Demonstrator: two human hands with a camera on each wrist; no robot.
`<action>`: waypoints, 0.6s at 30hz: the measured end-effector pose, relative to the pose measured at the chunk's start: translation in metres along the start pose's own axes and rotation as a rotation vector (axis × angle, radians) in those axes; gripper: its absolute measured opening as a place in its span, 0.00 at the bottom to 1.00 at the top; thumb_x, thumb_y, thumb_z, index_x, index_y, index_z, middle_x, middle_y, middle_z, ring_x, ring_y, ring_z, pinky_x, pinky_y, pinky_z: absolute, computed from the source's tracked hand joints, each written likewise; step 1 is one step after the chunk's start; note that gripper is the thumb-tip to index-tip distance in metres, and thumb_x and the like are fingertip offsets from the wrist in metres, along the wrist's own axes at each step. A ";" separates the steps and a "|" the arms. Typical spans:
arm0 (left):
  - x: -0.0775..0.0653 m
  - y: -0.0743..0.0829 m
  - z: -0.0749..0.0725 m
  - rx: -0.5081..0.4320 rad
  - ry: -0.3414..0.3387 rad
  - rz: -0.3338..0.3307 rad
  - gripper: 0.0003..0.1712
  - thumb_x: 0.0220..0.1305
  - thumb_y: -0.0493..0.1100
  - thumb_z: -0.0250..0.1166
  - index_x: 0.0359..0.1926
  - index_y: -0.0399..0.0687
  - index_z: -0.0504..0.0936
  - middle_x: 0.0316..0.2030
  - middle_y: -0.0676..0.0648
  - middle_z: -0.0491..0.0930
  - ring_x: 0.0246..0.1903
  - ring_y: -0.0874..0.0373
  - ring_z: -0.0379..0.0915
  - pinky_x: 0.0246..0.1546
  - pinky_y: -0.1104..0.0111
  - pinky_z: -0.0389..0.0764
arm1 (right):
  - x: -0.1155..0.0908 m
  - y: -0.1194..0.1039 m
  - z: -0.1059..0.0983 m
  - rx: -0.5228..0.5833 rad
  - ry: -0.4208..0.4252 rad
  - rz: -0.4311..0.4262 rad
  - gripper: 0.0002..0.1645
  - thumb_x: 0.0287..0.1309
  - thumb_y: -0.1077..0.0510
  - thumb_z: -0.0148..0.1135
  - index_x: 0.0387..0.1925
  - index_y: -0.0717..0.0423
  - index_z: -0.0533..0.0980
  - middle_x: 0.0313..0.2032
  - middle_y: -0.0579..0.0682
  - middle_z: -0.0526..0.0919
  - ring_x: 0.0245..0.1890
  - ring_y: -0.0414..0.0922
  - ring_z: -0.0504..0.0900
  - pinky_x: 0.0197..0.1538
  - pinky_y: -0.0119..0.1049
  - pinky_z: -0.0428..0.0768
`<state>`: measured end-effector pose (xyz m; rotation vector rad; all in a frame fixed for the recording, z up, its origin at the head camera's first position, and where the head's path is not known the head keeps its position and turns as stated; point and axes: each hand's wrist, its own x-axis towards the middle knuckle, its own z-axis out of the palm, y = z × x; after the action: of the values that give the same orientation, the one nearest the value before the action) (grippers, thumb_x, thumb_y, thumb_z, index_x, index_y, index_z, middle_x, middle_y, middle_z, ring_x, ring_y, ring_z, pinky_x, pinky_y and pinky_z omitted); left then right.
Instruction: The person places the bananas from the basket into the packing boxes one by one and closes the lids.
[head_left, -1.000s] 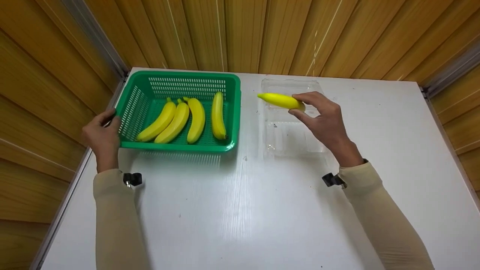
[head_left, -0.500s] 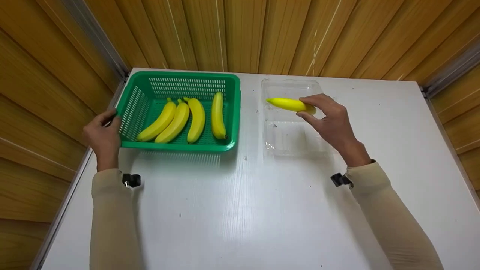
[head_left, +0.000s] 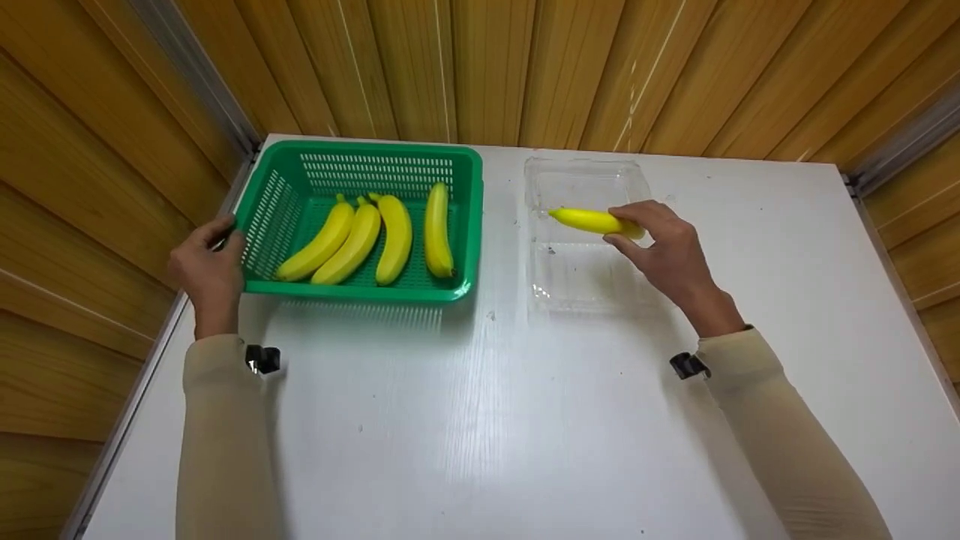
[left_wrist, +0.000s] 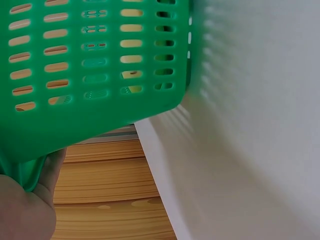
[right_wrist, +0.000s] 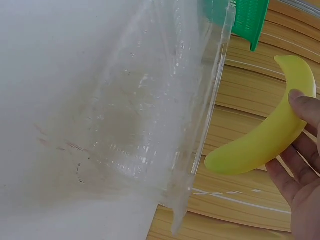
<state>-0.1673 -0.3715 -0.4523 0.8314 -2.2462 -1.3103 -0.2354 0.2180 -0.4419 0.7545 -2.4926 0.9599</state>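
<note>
Now, head view, right hand [head_left: 664, 251]: right of frame centre; thumb and fingers pinch the held banana [head_left: 585, 220] near its right end.
Held banana: right of centre, lying across the middle of the clear container [head_left: 574, 274] as seen from above, pointed tip to the left.
Left hand [head_left: 210, 270]: left of frame, gripping the left rim of the green basket [head_left: 360, 292].
Green basket: upper left of frame; four bananas [head_left: 394, 244] inside, three grouped at left and middle, one apart near the right wall.
White table [head_left: 450, 420]: under basket and container, filling lower centre.
Wood-look panels [head_left: 487, 75]: across the top and down both sides.
Left wrist view, basket corner: slotted green wall fills the upper left; hand at lower left, clasped round the rim.
Right wrist view, banana: right side of frame, curved, in the thumb-and-finger hold; a gap shows between it and the container edge.
Container: centre and top, see-through; a piece of green basket at upper right.
</note>
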 end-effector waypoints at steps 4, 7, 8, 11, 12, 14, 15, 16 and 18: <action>-0.001 0.000 0.000 0.003 -0.001 0.016 0.21 0.77 0.45 0.65 0.67 0.50 0.85 0.63 0.47 0.83 0.58 0.59 0.76 0.59 0.69 0.78 | -0.001 0.003 0.002 -0.015 -0.018 0.005 0.25 0.59 0.65 0.79 0.58 0.61 0.84 0.53 0.56 0.87 0.53 0.53 0.83 0.62 0.47 0.81; -0.001 0.000 0.000 -0.003 -0.010 0.009 0.21 0.78 0.45 0.64 0.68 0.51 0.84 0.64 0.47 0.82 0.58 0.59 0.75 0.59 0.69 0.78 | -0.002 0.005 0.004 -0.030 -0.032 0.010 0.25 0.59 0.66 0.79 0.58 0.60 0.84 0.53 0.56 0.87 0.53 0.53 0.83 0.61 0.51 0.82; -0.001 0.000 0.000 -0.002 -0.011 0.009 0.21 0.78 0.45 0.64 0.68 0.51 0.84 0.64 0.47 0.82 0.58 0.59 0.75 0.59 0.69 0.78 | -0.003 0.006 0.005 -0.036 -0.039 0.013 0.25 0.59 0.66 0.79 0.58 0.60 0.84 0.53 0.56 0.87 0.53 0.53 0.83 0.60 0.51 0.83; -0.002 0.001 0.000 0.003 -0.001 0.029 0.21 0.78 0.45 0.64 0.67 0.50 0.85 0.63 0.47 0.83 0.58 0.58 0.77 0.59 0.69 0.79 | -0.005 0.008 0.008 -0.052 -0.062 0.012 0.24 0.58 0.66 0.79 0.57 0.60 0.84 0.53 0.55 0.87 0.53 0.52 0.83 0.59 0.50 0.84; -0.002 0.001 0.000 0.004 0.004 0.038 0.20 0.77 0.44 0.65 0.66 0.50 0.85 0.63 0.47 0.83 0.58 0.58 0.78 0.58 0.69 0.80 | -0.006 0.009 0.009 -0.053 -0.070 0.012 0.24 0.58 0.66 0.79 0.57 0.60 0.84 0.53 0.55 0.87 0.54 0.53 0.83 0.59 0.50 0.84; -0.003 0.001 0.000 0.008 0.013 0.051 0.20 0.77 0.43 0.65 0.65 0.49 0.86 0.62 0.46 0.84 0.58 0.58 0.79 0.58 0.69 0.80 | -0.007 0.011 0.011 -0.052 -0.084 0.014 0.24 0.58 0.67 0.79 0.57 0.60 0.84 0.53 0.55 0.87 0.54 0.53 0.83 0.58 0.51 0.84; -0.003 0.000 0.000 0.008 0.016 0.052 0.19 0.77 0.43 0.65 0.65 0.49 0.86 0.62 0.46 0.84 0.58 0.58 0.79 0.58 0.68 0.81 | -0.008 0.012 0.012 -0.051 -0.093 0.017 0.24 0.58 0.67 0.79 0.56 0.60 0.84 0.53 0.55 0.87 0.54 0.54 0.83 0.58 0.51 0.84; -0.003 0.001 0.000 0.008 0.016 0.048 0.19 0.77 0.44 0.65 0.65 0.49 0.86 0.62 0.47 0.84 0.58 0.58 0.79 0.58 0.68 0.81 | -0.008 0.012 0.014 -0.052 -0.102 0.020 0.24 0.58 0.68 0.79 0.56 0.60 0.84 0.53 0.55 0.87 0.54 0.54 0.83 0.59 0.52 0.83; -0.003 0.001 0.000 0.007 0.013 0.038 0.19 0.77 0.44 0.65 0.65 0.50 0.86 0.62 0.47 0.84 0.58 0.58 0.79 0.58 0.68 0.80 | -0.008 0.012 0.016 -0.054 -0.121 0.032 0.24 0.58 0.67 0.79 0.56 0.60 0.84 0.53 0.55 0.86 0.54 0.54 0.82 0.59 0.52 0.83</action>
<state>-0.1648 -0.3694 -0.4518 0.7933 -2.2475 -1.2768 -0.2389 0.2171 -0.4636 0.7795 -2.6306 0.8782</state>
